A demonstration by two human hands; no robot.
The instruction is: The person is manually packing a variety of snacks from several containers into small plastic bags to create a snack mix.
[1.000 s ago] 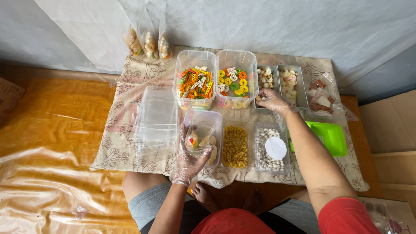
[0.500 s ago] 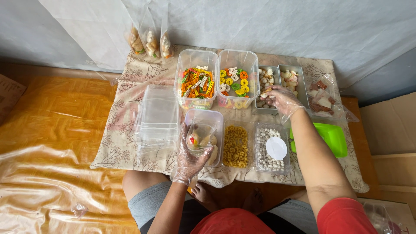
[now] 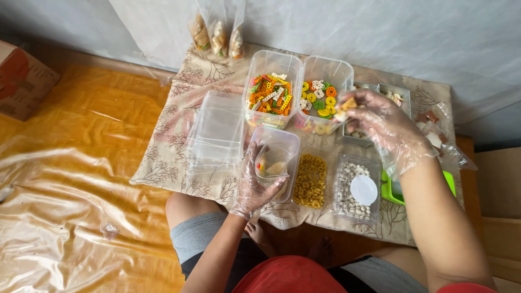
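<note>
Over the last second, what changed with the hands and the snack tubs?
The right hand left the back trays and came forward and left, now pinching a pale snack piece near the ring-snack tub. The left hand kept its hold on the small clear container. The tubs, stacked boxes and cloth stayed put.

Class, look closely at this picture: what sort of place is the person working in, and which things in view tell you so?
Probably a home snack-packing spot on the floor: a low cloth-covered table, open tubs of colourful snacks, filled clear bags against the wall, and gloved hands, the left hand gripping a small container.
</note>
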